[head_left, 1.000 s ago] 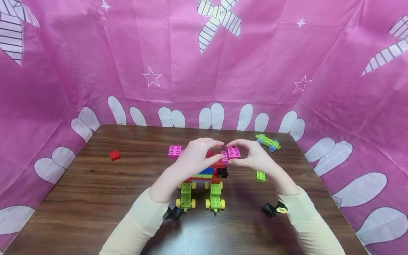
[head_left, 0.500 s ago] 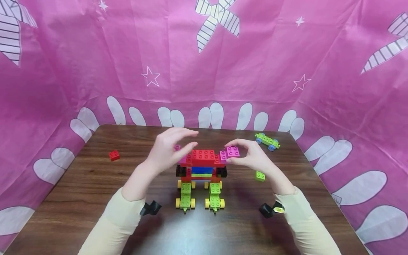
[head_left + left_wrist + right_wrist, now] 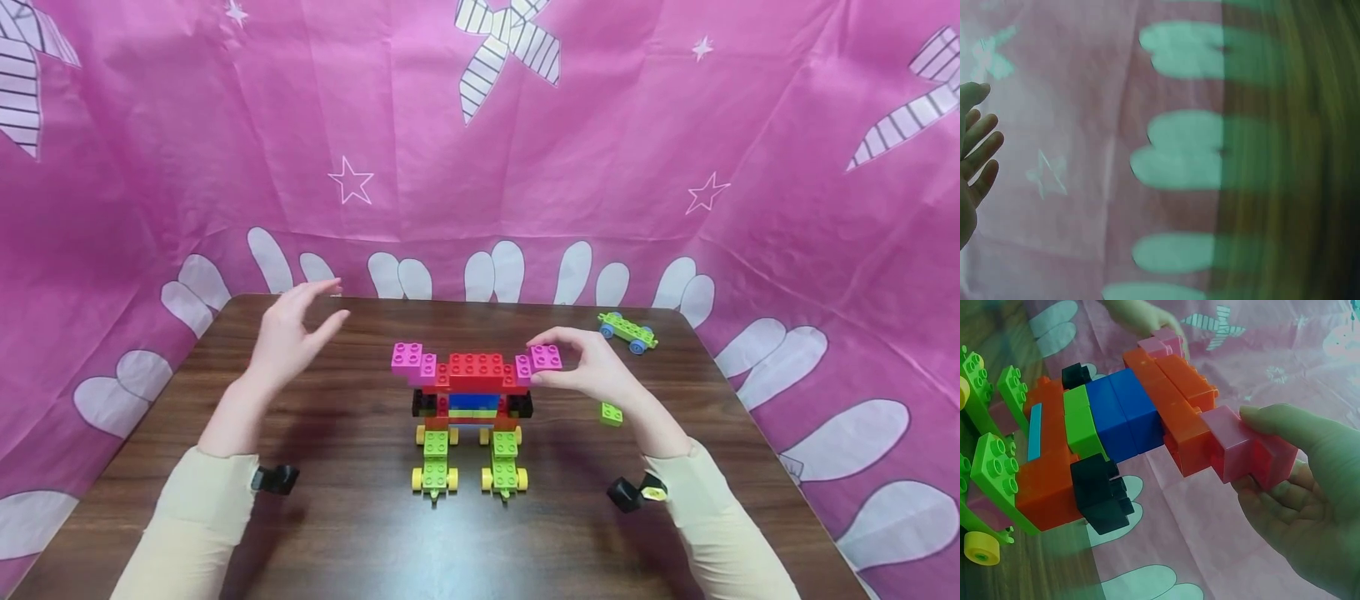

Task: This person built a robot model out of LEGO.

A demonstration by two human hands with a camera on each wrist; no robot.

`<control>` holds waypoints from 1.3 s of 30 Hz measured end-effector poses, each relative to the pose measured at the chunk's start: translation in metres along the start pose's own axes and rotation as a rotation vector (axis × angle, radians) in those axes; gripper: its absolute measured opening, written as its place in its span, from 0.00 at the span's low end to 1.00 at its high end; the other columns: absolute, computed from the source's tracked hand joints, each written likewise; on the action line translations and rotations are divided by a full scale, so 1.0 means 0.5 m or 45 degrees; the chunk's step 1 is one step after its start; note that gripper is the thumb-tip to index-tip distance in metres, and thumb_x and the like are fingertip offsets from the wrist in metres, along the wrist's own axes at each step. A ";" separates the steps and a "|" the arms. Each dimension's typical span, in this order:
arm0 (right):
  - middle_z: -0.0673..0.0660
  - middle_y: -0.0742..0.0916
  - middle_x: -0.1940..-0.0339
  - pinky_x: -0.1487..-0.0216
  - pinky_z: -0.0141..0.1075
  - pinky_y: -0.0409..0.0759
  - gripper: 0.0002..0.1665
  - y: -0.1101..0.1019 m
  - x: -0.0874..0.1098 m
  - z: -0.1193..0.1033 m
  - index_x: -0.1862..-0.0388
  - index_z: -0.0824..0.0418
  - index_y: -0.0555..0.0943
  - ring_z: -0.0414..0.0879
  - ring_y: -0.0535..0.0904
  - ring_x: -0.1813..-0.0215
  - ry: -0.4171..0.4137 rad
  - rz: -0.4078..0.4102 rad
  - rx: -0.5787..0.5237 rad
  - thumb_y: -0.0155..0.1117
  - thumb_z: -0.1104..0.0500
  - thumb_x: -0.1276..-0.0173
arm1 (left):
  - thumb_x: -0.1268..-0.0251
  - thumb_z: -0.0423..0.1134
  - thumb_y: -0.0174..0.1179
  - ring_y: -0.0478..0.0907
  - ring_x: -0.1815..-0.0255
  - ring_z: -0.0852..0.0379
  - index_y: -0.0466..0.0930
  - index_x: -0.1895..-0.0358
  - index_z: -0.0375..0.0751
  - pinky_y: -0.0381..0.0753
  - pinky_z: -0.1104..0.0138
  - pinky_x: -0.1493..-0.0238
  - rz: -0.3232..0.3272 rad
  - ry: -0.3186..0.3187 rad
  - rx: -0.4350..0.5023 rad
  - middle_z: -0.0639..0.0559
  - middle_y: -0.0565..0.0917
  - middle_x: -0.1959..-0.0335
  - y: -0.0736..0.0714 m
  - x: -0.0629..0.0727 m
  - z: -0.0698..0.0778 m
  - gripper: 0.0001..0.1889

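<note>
A toy-brick figure stands upright mid-table, with a red top (image 3: 477,371), blue bricks (image 3: 1125,412) in its middle and green wheeled bases (image 3: 435,475) with yellow wheels below. Black bricks (image 3: 1099,494) stick out at its sides. Stepped pink bricks extend from both upper sides. My right hand (image 3: 596,367) pinches the outer pink brick (image 3: 546,357) on the right end between thumb and fingers. Well left of the figure, my left hand (image 3: 288,337) is raised with nothing in it, apart from the left-end pink brick (image 3: 407,357). Its spread fingers (image 3: 985,150) show in the left wrist view.
A green wheeled base (image 3: 628,332) with blue wheels lies at the back right of the brown table (image 3: 337,533). A loose green brick (image 3: 611,414) sits near my right wrist. Pink patterned cloth (image 3: 420,150) hangs behind and around the table.
My left hand has moved left from the figure's right side, past its left end, uncovering the red top and left pink bricks. My right hand keeps pinching the right-end pink brick.
</note>
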State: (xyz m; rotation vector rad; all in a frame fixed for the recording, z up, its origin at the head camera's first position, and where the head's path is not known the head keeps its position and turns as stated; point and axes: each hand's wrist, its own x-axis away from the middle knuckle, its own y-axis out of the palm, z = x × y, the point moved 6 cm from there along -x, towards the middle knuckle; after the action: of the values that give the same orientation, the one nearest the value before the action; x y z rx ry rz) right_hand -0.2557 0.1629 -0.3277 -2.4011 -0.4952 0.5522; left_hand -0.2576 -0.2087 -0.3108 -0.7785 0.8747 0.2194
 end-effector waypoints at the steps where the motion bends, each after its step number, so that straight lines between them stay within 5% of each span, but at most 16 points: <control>1: 0.57 0.87 0.53 0.58 0.38 0.83 0.25 0.000 0.000 0.001 0.48 0.60 0.82 0.50 0.78 0.54 0.001 0.001 -0.002 0.77 0.59 0.45 | 0.44 0.29 0.68 0.78 0.48 0.39 0.78 0.44 0.30 0.72 0.48 0.42 -0.001 -0.021 -0.010 0.35 0.84 0.53 -0.005 0.003 -0.016 0.23; 7: 0.56 0.87 0.53 0.56 0.39 0.82 0.25 -0.001 0.004 0.003 0.47 0.60 0.82 0.49 0.78 0.54 0.007 0.007 0.003 0.76 0.58 0.44 | 0.45 0.30 0.68 0.74 0.42 0.35 0.73 0.40 0.30 0.68 0.44 0.39 -0.096 -0.163 -0.047 0.33 0.82 0.49 -0.021 0.029 -0.108 0.27; 15: 0.57 0.87 0.54 0.57 0.37 0.83 0.25 0.000 0.005 0.008 0.47 0.59 0.82 0.51 0.78 0.55 0.018 0.004 -0.008 0.76 0.59 0.45 | 0.42 0.39 0.69 0.62 0.34 0.27 0.61 0.33 0.22 0.60 0.37 0.35 -0.421 -0.406 -0.071 0.24 0.70 0.38 -0.025 0.074 -0.219 0.39; 23: 0.57 0.86 0.54 0.60 0.34 0.83 0.25 0.002 0.004 0.009 0.47 0.60 0.82 0.51 0.78 0.56 0.022 -0.002 -0.029 0.76 0.60 0.44 | 0.42 0.43 0.70 0.57 0.32 0.24 0.55 0.30 0.23 0.57 0.35 0.34 -0.617 -0.603 -0.064 0.21 0.63 0.34 -0.034 0.129 -0.310 0.45; 39: 0.59 0.86 0.53 0.59 0.39 0.84 0.25 0.004 0.004 0.007 0.47 0.60 0.82 0.52 0.78 0.55 0.026 0.000 -0.059 0.76 0.60 0.44 | 0.41 0.40 0.69 0.63 0.35 0.24 0.55 0.32 0.16 0.62 0.37 0.36 -0.808 -0.740 0.027 0.16 0.64 0.37 -0.018 0.193 -0.386 0.43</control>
State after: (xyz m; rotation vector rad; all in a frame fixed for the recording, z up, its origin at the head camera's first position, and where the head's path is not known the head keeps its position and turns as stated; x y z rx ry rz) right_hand -0.2556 0.1642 -0.3320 -2.4486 -0.5041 0.5212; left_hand -0.3086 -0.3612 -0.4550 -0.8732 0.0610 -0.1276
